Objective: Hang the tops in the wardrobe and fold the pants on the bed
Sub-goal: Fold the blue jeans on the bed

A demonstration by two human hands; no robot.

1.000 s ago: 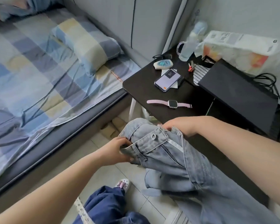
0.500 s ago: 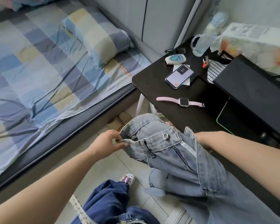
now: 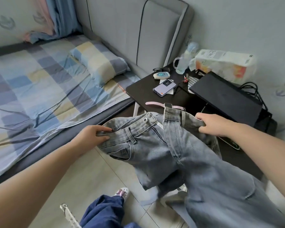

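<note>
While spread with a checked sheet, bed (image 3: 39, 89) fills the left, a matching pillow (image 3: 99, 63) near the grey headboard (image 3: 138, 30). Further right, left hand (image 3: 92, 135) reaching forward on a straight arm, thumb on top and fingers curled beneath, pinching the waistband of the grey jeans (image 3: 163, 153) at its left end. Jeans held up over the tiled floor (image 3: 89, 178) between bed and black side table (image 3: 143, 89), fly open, legs trailing down to the lower right. On the table: a lit phone (image 3: 164, 87), a pink-strapped watch (image 3: 156, 104) partly behind the waistband, a clear lidded cup (image 3: 182, 63), contents too faint to tell, and a black laptop (image 3: 224, 96). Right hand (image 3: 211, 124) gripping the waistband's right end, fingers wrapped round the denim, forearm slanting in from the lower right.
</note>
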